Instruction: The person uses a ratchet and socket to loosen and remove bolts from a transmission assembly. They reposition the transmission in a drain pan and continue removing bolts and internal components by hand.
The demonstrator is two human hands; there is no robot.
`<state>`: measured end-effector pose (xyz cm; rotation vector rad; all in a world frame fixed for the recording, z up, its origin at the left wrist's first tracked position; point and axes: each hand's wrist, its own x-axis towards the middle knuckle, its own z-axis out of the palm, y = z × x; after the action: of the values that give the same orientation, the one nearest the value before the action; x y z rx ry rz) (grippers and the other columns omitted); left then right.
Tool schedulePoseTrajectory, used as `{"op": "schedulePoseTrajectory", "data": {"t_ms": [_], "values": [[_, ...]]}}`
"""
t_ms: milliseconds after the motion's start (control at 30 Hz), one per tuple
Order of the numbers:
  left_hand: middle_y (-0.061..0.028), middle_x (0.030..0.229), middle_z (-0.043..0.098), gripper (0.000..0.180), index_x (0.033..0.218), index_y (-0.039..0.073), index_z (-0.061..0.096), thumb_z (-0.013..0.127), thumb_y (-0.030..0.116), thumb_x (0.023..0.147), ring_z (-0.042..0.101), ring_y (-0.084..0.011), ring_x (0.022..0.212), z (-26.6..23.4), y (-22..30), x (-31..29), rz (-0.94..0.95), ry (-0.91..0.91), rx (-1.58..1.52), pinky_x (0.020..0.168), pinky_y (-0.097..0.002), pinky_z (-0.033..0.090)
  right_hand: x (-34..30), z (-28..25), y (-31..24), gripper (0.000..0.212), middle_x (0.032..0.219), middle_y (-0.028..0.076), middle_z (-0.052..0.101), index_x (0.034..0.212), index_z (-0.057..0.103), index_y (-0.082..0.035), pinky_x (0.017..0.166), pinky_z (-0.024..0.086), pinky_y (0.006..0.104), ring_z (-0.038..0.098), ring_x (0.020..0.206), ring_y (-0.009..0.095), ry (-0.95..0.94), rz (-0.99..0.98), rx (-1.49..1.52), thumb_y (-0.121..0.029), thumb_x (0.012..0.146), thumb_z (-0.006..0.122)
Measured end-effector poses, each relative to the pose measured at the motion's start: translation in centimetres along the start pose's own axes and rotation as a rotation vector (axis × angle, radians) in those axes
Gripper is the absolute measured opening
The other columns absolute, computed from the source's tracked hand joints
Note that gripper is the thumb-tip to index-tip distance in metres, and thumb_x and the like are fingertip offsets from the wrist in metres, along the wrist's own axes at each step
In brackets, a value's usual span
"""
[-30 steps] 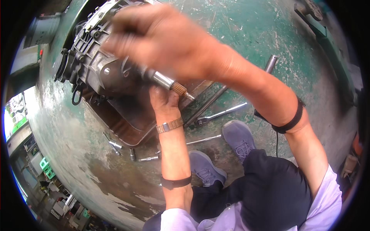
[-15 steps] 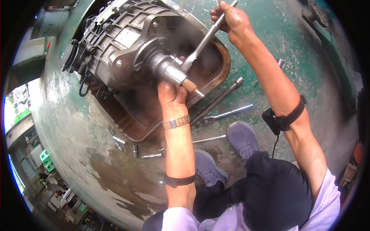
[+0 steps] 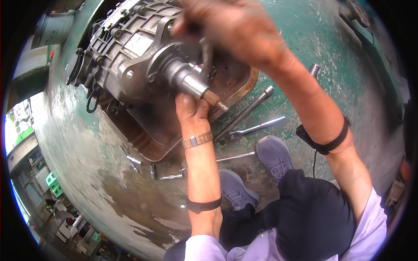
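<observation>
A grey metal gearbox (image 3: 137, 74) lies on its side in a rusty tray (image 3: 152, 150), its splined output shaft (image 3: 193, 85) pointing toward me. My left hand (image 3: 191, 108) reaches up beneath this shaft, touching it or very close; its fingers are hidden behind the shaft. Raised above the tray's far right side, my right hand (image 3: 237, 32) is curled but smeared by motion. From under it a blurred metal ratchet wrench (image 3: 207, 54) runs down to a spot beside the shaft, where its lower end is partly hidden.
On the green floor right of the tray lie a long bar (image 3: 250, 108) and another ratchet (image 3: 257, 127). Several sockets and extensions (image 3: 152, 171) lie nearer me. My shoes (image 3: 274, 156) stand close to these tools. A green metal frame (image 3: 370, 52) stands at the far right.
My right hand has swung left and closer to the camera, tilting the wrench handle from up-right to nearly upright. My left hand stays under the shaft.
</observation>
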<state>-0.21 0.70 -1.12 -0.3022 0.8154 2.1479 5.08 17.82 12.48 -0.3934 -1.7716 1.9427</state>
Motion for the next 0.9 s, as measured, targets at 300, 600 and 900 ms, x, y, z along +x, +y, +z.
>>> {"op": "schedulePoseTrajectory", "data": {"t_ms": [300,600,900], "values": [[-0.0177,0.112,0.06,0.027,0.115,-0.005,0.053,0.059,0.005,0.091,0.06,-0.0304,0.106,0.4,0.0,0.1,0.055,-0.007,0.009,0.095,-0.0416,0.051,3.1,-5.2,7.4,0.027,0.08,0.012,0.064,0.089,0.059,-0.002,0.065,0.052,0.0344,0.062,0.067,0.021,0.599,0.399,0.292,-0.026,0.096,0.051],[-0.0126,0.11,0.064,0.038,0.119,0.001,0.055,0.064,0.02,0.088,0.064,-0.0266,0.095,0.9,-0.6,-0.2,-0.052,0.094,-0.113,0.076,-0.0372,0.056,-0.8,4.8,-2.3,0.029,0.085,0.02,0.066,0.091,0.068,-0.001,0.076,0.05,0.042,0.064,0.084,0.035,-0.339,-0.316,-0.31,-0.03,0.087,0.061],[-0.0092,0.104,0.063,0.033,0.113,0.003,0.058,0.071,0.007,0.083,0.063,-0.0263,0.097,0.9,-0.2,0.4,0.028,0.053,0.007,0.091,-0.0407,0.052,1.9,-6.7,7.0,0.034,0.083,0.013,0.065,0.097,0.057,0.005,0.068,0.052,0.0304,0.062,0.071,0.02,0.464,0.29,0.341,-0.028,0.094,0.056]]}}
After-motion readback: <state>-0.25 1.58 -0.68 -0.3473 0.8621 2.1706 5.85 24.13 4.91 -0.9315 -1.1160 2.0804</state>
